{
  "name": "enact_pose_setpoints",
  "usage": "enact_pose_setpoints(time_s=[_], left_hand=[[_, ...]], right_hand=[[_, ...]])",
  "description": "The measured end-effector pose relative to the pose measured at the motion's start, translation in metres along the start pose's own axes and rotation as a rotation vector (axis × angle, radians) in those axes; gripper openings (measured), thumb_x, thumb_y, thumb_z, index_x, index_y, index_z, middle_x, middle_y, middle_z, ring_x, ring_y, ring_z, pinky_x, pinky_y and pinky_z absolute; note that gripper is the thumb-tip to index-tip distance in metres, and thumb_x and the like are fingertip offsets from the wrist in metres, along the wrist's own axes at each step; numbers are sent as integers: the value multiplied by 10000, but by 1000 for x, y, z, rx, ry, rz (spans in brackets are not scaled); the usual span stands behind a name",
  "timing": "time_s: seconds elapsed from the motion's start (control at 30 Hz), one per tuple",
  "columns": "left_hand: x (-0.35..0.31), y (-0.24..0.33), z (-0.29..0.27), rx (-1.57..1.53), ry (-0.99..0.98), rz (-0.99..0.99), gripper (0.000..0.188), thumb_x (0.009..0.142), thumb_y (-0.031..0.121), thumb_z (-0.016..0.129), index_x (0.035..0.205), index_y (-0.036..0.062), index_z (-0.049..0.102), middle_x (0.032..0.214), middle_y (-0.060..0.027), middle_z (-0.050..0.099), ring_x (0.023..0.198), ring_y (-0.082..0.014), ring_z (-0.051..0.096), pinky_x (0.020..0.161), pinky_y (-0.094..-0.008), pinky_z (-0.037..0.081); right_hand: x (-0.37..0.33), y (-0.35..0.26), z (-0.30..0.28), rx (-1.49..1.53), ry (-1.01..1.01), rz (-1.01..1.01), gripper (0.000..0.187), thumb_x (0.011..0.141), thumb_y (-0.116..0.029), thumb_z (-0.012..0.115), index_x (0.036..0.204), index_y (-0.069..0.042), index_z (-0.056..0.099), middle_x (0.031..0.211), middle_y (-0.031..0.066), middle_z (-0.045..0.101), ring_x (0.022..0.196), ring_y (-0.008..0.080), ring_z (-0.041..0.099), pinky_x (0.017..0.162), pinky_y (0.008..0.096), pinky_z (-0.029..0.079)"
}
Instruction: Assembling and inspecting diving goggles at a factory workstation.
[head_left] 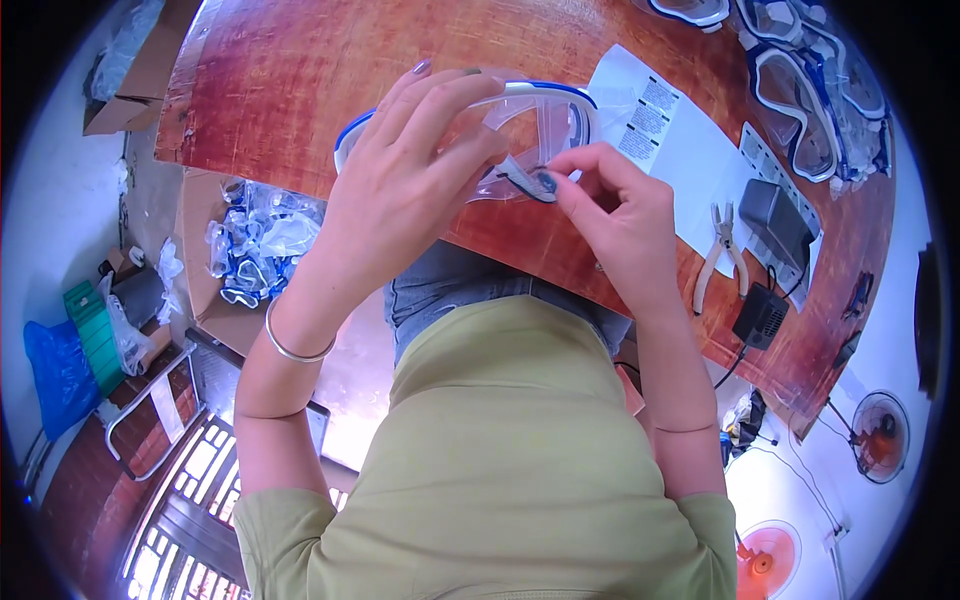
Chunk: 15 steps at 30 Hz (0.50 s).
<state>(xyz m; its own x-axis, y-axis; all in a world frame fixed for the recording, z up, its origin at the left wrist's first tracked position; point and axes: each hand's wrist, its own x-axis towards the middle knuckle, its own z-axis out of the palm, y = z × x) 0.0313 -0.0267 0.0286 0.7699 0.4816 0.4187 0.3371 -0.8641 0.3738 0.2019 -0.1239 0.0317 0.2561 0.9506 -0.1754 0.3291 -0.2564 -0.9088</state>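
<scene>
A diving mask (556, 91) with a blue and white rim and a clear skirt is held just above the near edge of the wooden table. My left hand (408, 165) reaches over its left side, gripping it with thumb and fingers bent around the frame. With thumb and index finger, my right hand (625, 215) pinches the lower edge of the mask close to its middle. Whether a small separate part sits in that pinch is hidden by the fingertips. My left hand covers much of the mask's left half.
Printed paper sheets (690, 185) lie on the table (290, 60), with pliers (722, 250), a black box (775, 222) and a corded black adapter (760, 318) to the right. More diving masks (800, 110) are piled far right. A carton (205, 290) of masks stands left.
</scene>
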Motion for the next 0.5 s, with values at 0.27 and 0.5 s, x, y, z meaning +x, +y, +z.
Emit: enact_pose_setpoints(time_s=[0.27, 0.5], left_hand=[[1, 0, -1, 7, 10, 15, 284, 618, 13, 675, 883, 82, 600, 1138, -68, 513, 1018, -276, 512, 904, -413, 430], [1, -1, -1, 4, 8, 21, 293, 612, 16, 680, 885, 85, 601, 1135, -65, 518, 1015, -271, 514, 897, -404, 438]], right_hand=[[4, 12, 0, 94, 81, -17, 50, 819, -30, 602, 864, -13, 588, 711, -26, 563, 645, 19, 501, 597, 163, 368], [6, 14, -1, 114, 71, -11, 47, 823, -31, 594, 865, -12, 588, 715, -29, 558, 641, 18, 491, 585, 168, 363]])
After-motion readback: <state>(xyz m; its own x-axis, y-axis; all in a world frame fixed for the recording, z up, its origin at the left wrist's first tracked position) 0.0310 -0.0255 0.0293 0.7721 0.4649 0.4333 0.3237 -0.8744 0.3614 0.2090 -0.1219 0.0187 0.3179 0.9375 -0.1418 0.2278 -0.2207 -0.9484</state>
